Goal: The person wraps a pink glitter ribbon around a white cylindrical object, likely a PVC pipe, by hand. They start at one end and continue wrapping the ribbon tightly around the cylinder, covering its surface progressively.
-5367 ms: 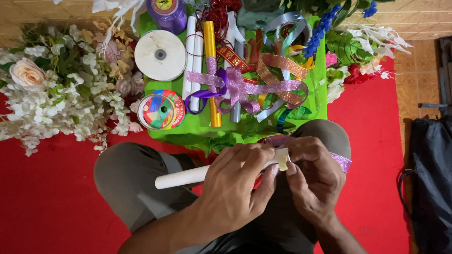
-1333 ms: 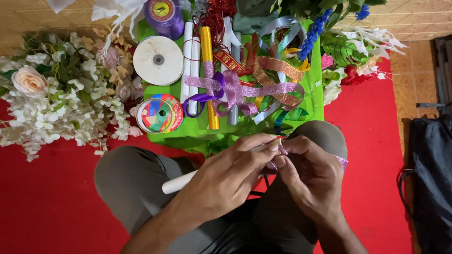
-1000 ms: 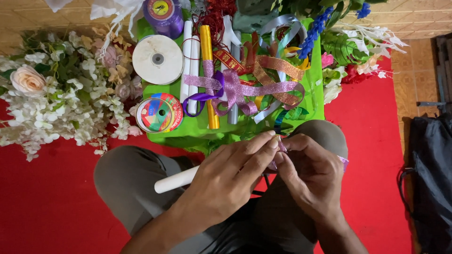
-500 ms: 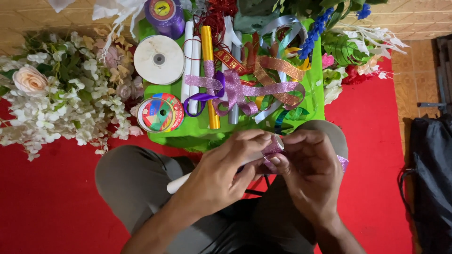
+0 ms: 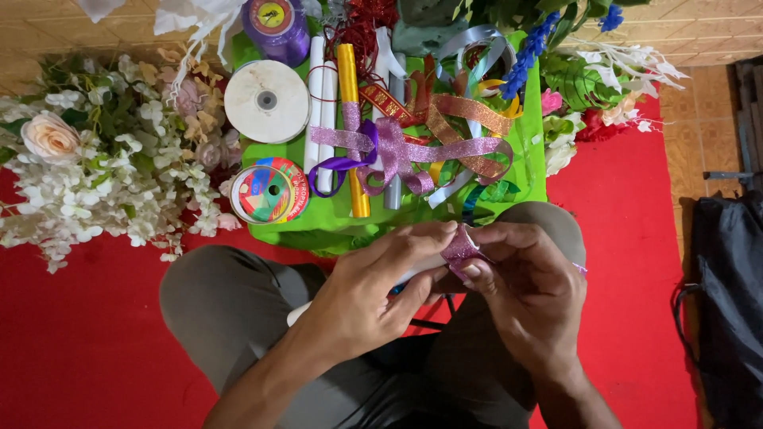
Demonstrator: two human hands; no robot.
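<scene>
My left hand (image 5: 373, 294) and my right hand (image 5: 528, 286) meet over my lap, fingertips pinched together. Between them is a short piece of glittery pink-purple ribbon (image 5: 459, 248), wrapped at the end of a white stick (image 5: 300, 314) whose other end pokes out under my left wrist. Both hands grip the ribbon and stick end. A thin tail of the same ribbon shows past my right hand at my knee (image 5: 579, 268).
A green tray (image 5: 528, 159) ahead holds ribbons, a pink bow (image 5: 397, 151), white and yellow sticks, a white tape roll (image 5: 266, 101), a colourful tape roll (image 5: 270, 191) and a purple spool (image 5: 274, 24). Artificial white flowers (image 5: 87, 167) lie left, a black bag (image 5: 727, 302) right, on a red mat.
My hands have shifted slightly up and closer together, and the ribbon is now wound tighter on the stick end. Less of the white stick shows than several seconds ago.
</scene>
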